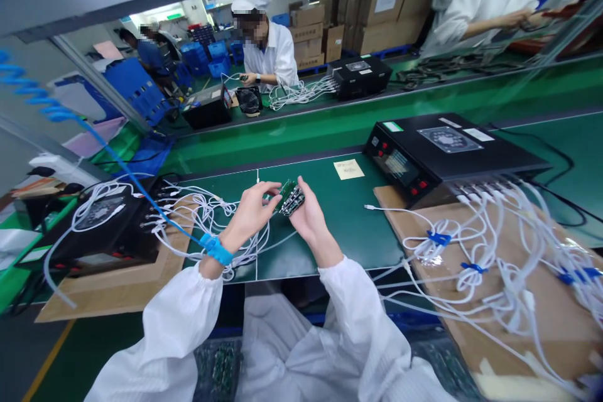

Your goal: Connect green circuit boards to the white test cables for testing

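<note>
Several small green circuit boards [292,198] are held together in a stack above the green mat. My right hand [308,212] is wrapped round the stack from the right side. At its left, my left hand [254,208] has thumb and forefinger bent close to the edge of the boards; whether the fingertips grip a board is too small to tell. A blue strap [217,249] with a coiled blue cord circles my left wrist.
Black boxes with white cables stand on cardboard at left [110,220] and right [452,144]. A yellow note [349,169] lies on the mat [339,232]. Across the green divider [282,137], a person in white [273,50] works; another person's hands are at upper right.
</note>
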The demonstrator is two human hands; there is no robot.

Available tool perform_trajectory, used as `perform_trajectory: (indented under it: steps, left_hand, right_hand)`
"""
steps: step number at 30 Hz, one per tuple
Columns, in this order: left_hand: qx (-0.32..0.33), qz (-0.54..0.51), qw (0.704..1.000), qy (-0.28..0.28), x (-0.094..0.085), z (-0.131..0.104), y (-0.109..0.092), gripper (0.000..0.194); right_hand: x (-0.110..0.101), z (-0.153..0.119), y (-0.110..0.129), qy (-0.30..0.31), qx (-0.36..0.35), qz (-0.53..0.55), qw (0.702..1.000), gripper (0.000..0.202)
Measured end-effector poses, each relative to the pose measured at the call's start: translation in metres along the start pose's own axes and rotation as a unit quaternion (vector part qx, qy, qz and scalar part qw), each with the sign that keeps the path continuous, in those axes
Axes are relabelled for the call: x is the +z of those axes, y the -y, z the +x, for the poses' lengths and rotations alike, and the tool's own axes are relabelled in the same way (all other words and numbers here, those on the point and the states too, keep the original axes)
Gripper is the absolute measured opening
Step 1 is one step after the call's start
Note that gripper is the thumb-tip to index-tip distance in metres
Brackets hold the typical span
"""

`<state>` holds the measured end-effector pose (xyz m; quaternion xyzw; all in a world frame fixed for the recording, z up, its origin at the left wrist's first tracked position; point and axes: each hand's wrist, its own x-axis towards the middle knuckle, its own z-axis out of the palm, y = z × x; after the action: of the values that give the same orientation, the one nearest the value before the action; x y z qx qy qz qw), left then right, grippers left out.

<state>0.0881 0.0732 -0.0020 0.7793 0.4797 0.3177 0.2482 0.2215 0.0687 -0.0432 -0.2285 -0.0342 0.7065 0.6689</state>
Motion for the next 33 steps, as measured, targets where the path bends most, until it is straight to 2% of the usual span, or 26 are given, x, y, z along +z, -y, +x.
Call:
perform_trajectory:
  steps: [6, 12, 18, 23, 26, 33]
  left_hand:
    - [-0.058, -0.064, 0.996, 0.018, -0.007, -0.021, -0.012, 0.029]
    - [-0.060, -0.090, 0.994, 0.027, -0.014, -0.038, -0.031, 0.035]
    - [-0.038, -0.086, 0.995, 0.037, -0.010, -0.056, -0.056, 0.036]
    - [-0.009, -0.086, 0.995, 0.051, -0.006, -0.077, -0.079, 0.034]
    - [0.002, -0.081, 0.994, 0.071, -0.006, -0.089, -0.095, 0.033]
    - [0.057, -0.072, 0.988, 0.125, -0.003, -0.107, -0.136, 0.029]
  right_hand:
    - [-0.010, -0.037, 0.002, 0.013, 0.031, 0.027, 0.999, 0.011]
    - [-0.019, -0.067, 0.007, 0.003, 0.045, 0.057, 0.997, 0.016]
    - [-0.020, -0.106, 0.006, 0.006, 0.001, 0.052, 0.999, 0.017]
    - [-0.027, -0.137, 0.001, -0.008, -0.105, 0.006, 0.994, 0.026]
    - [-0.031, -0.157, 0.003, -0.006, -0.134, -0.010, 0.991, 0.031]
    - [-0.033, -0.199, 0.020, -0.038, -0.171, 0.052, 0.983, 0.032]
